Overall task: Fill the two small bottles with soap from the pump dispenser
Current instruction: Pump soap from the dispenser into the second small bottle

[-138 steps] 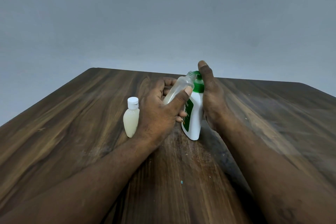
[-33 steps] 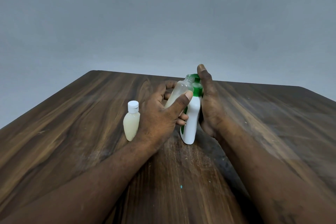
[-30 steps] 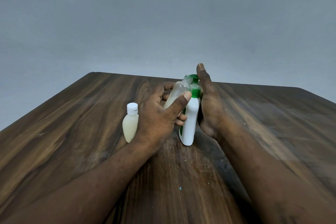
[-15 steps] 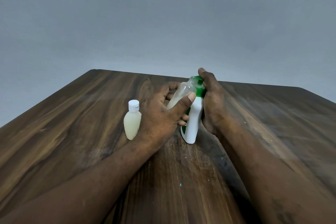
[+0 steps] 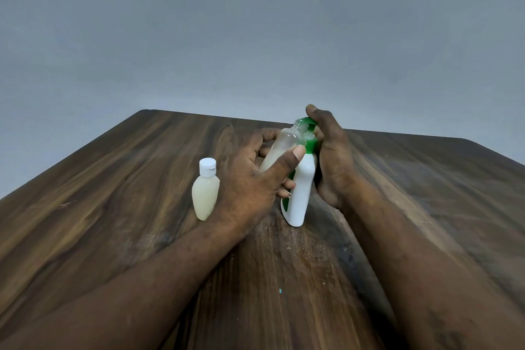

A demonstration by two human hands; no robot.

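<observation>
You are risking soap spilling on the dark wooden table [image 5: 113, 207] if the mouth is slipping off the spout; hard pressing may be tipping the white plastic pump dispenser [image 5: 302, 196]. Near the table's middle, your left hand [image 5: 250, 179] is gripping the clear uncapped small bottle [image 5: 284, 145], fingers curled round it, long axis leaning, mouth pointing up-right at the green pump head [image 5: 311, 146], which your right hand [image 5: 332, 162] is clasping

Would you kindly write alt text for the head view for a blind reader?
A left hand tilts an uncapped clear plastic bottle to the green pump of a white soap dispenser, which the right hand grips. A capped, filled small bottle stands left on the wooden table.
</observation>
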